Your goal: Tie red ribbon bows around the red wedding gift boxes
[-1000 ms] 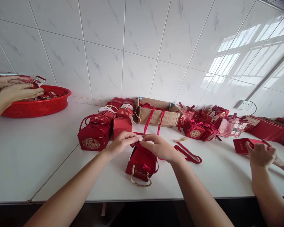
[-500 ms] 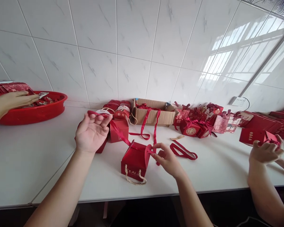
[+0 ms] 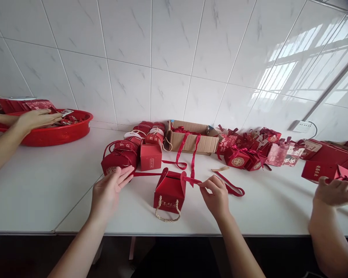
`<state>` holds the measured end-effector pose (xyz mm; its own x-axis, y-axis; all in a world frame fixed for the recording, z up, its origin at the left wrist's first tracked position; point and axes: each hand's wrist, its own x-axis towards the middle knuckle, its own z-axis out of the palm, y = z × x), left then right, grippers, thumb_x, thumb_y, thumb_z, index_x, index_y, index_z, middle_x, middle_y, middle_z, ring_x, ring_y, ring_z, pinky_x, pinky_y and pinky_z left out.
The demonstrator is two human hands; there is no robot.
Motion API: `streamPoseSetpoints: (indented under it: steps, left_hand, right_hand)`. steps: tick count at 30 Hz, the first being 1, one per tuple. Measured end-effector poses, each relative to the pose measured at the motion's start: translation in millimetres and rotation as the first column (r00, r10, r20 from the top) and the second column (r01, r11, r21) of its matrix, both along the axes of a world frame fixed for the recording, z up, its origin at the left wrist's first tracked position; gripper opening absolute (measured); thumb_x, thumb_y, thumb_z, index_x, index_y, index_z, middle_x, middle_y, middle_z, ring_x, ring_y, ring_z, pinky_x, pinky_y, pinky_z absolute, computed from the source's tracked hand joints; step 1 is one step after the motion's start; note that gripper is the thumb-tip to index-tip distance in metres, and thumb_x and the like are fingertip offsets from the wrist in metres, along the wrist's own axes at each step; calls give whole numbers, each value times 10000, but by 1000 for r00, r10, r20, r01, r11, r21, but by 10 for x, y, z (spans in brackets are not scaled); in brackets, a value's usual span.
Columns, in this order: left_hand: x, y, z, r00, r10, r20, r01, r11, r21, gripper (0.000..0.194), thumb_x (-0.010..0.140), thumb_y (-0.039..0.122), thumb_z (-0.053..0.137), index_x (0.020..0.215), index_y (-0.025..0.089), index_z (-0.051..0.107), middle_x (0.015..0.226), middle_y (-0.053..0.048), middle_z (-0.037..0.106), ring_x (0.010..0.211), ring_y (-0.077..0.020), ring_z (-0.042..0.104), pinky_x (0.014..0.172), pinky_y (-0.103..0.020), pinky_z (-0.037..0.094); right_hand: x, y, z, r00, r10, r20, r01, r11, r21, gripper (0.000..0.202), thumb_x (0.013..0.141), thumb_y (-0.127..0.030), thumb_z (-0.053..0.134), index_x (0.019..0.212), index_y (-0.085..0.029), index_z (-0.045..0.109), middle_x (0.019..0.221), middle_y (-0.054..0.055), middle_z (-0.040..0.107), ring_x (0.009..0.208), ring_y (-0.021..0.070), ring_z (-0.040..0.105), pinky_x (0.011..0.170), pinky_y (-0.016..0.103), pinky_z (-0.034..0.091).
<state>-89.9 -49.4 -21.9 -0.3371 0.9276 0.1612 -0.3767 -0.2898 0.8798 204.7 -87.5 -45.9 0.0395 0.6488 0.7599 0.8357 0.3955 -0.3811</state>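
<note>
White marbled tiles (image 3: 127, 96) back a pale counter (image 3: 263, 208); near its front edge stands a red gift box (image 3: 169, 195), rope handle (image 3: 168, 220) facing that edge. The left hand (image 3: 108, 191) has come down from its raised position, fingers straight and close together; whether they grip the red ribbon (image 3: 147, 174) cannot be told. The right hand (image 3: 216, 195), fingers pinching the ribbon, has drawn outward, so it now extends from both sides of the box, seemingly threaded through, with no knot visible
</note>
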Motion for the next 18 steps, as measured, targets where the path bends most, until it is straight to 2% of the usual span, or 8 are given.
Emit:
streamPoseSetpoints:
  steps: [2, 3, 4, 6, 8, 10, 14, 18]
  left_hand:
    - [25, -48, -72, 998, 40, -41, -39, 999, 27, 217, 718, 343, 726, 755, 135, 675, 901, -93, 727, 974, -286, 675, 891, -437, 550]
    - [26, -59, -94, 999, 52, -14, -51, 998, 26, 175, 730, 303, 714, 727, 137, 659, 873, -83, 725, 972, -271, 676, 890, -412, 555]
    - [18, -61, -107, 997, 59, 48, -59, 998, 1, 133, 752, 252, 681, 696, 139, 637, 833, -71, 720, 961, -252, 681, 882, -378, 563]
    - [-26, -45, -116, 960, 66, 273, -33, 992, -124, 156, 794, 148, 565, 638, 146, 566, 752, -55, 690, 925, -215, 692, 837, -324, 583]
    - [-92, -18, -116, 845, 89, 528, 75, 957, -282, 204, 804, 86, 464, 614, 157, 487, 710, -50, 642, 902, -196, 694, 787, -313, 603]
    - [-161, -5, -114, 713, 143, 686, 159, 920, -357, 205, 809, 75, 435, 625, 165, 440, 728, -50, 605, 908, -192, 686, 759, -322, 616]
    - [-247, -40, -90, 572, 193, 797, 189, 915, -357, 216, 800, 69, 445, 618, 173, 390, 816, -70, 583, 986, -216, 658, 739, -318, 627]
    - [-267, -78, -54, 501, 175, 848, 211, 925, -316, 239, 758, 39, 416, 592, 183, 321, 805, -79, 578, 955, -227, 668, 670, -281, 633]
  right_hand:
    - [15, 4, -37, 999, -36, 26, 36, 999, 11, 209, 822, -146, 513, 658, -225, 616, 641, 8, 527, 600, 155, 478, 681, 326, 394]
    - [16, 5, -57, 999, -39, 32, 39, 999, 5, 201, 820, -143, 517, 662, -225, 612, 642, 6, 533, 604, 156, 484, 689, 328, 391]
    - [13, 7, -79, 999, -38, 38, 39, 999, -7, 197, 819, -137, 518, 665, -225, 605, 645, 5, 540, 611, 158, 492, 697, 330, 390]
    - [-6, 9, -128, 998, -27, 52, 29, 999, -42, 194, 817, -122, 513, 671, -223, 590, 654, 6, 553, 628, 162, 507, 705, 333, 392]
    - [-34, 11, -183, 998, -18, 55, 23, 997, -78, 194, 816, -109, 504, 674, -221, 576, 663, 6, 557, 634, 161, 510, 708, 334, 398]
    - [-56, 12, -235, 999, -12, 41, 17, 995, -103, 188, 813, -106, 502, 675, -218, 563, 662, 3, 553, 627, 156, 508, 704, 332, 404]
    - [-58, 13, -303, 1000, -21, -5, 20, 997, -80, 172, 815, -122, 510, 677, -215, 551, 661, -3, 548, 613, 147, 513, 700, 329, 412]
    - [-43, 38, -320, 998, -53, -36, 55, 997, 55, 190, 826, -150, 526, 648, -211, 551, 614, -18, 523, 560, 127, 482, 655, 309, 410]
